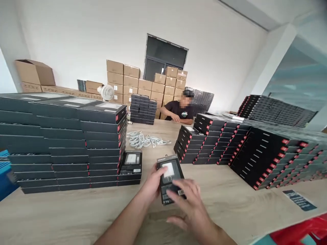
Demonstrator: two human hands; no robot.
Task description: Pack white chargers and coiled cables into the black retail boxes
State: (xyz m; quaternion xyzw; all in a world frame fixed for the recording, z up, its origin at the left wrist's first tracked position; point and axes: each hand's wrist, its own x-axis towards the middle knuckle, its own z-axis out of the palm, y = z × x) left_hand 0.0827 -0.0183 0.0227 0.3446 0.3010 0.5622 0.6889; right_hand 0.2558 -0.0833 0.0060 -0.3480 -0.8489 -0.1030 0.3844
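A flat black charger box [165, 189] is tilted up before me over the near part of the table. Through its face shows a white charger [168, 170] with two prongs. My left hand [154, 180] grips the box along its left side, the thumb lying over the charger. Over the lower right of the box hovers my right hand [187, 200], its fingers spread; whether they touch the box I cannot tell. Just to the left, a similar boxed charger [131, 159] lies face up on a low stack beside the tall one.
Black boxes form a tall stack [63, 136] on the left and more stacks [255, 153] on the right. White cables [145, 139] lie mid-table [217, 211]. A person [180, 110] sits opposite, near cartons [145, 85]. A dark printed card [299, 200] lies at right.
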